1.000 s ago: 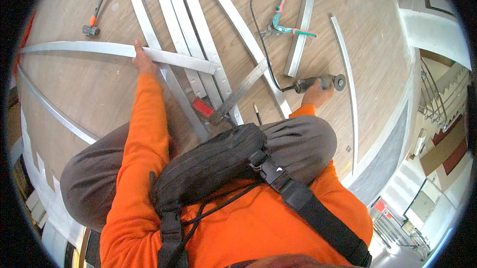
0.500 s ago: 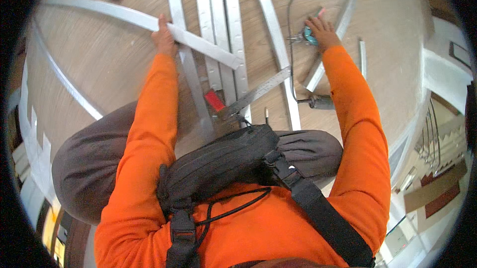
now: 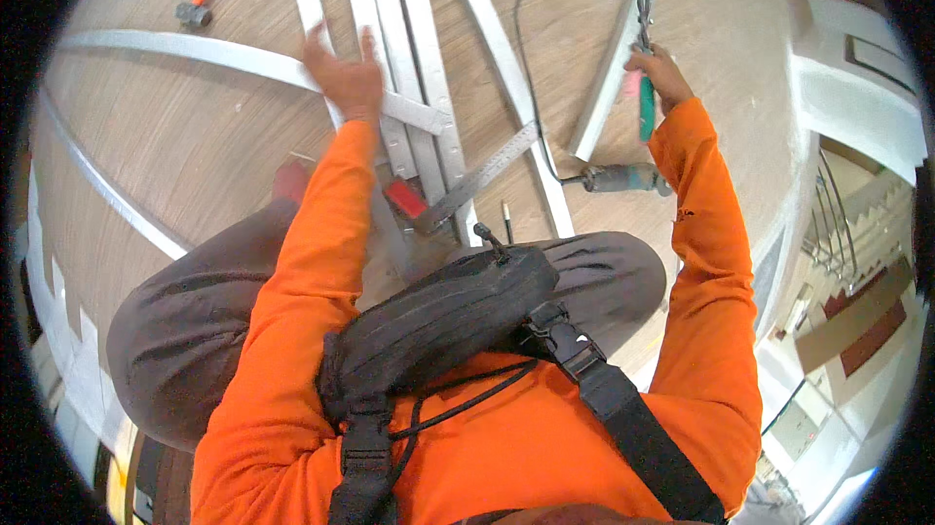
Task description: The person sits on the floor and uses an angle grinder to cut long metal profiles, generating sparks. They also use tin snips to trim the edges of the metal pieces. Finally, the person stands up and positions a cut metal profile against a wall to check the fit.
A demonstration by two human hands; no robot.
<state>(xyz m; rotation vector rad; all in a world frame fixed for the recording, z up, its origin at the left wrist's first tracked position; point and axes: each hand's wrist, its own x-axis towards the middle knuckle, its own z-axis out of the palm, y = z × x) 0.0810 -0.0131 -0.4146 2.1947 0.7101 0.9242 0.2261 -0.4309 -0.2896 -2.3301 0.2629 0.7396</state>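
Right hand (image 3: 666,79) has its grip wrapped round the handles of some green-and-pink snips (image 3: 647,114), a bit farther out than the grinder (image 3: 621,178), which is lying on the wooden floor (image 3: 243,126). Left hand (image 3: 346,82) is well left of the grinder, grip spread, fingers apart, over a long metal strip (image 3: 214,50); can't tell from here if it's touching. There's a metal ruler (image 3: 487,174) left of the grinder too, plus a hammer (image 3: 195,13) way off to the grinder's far left.
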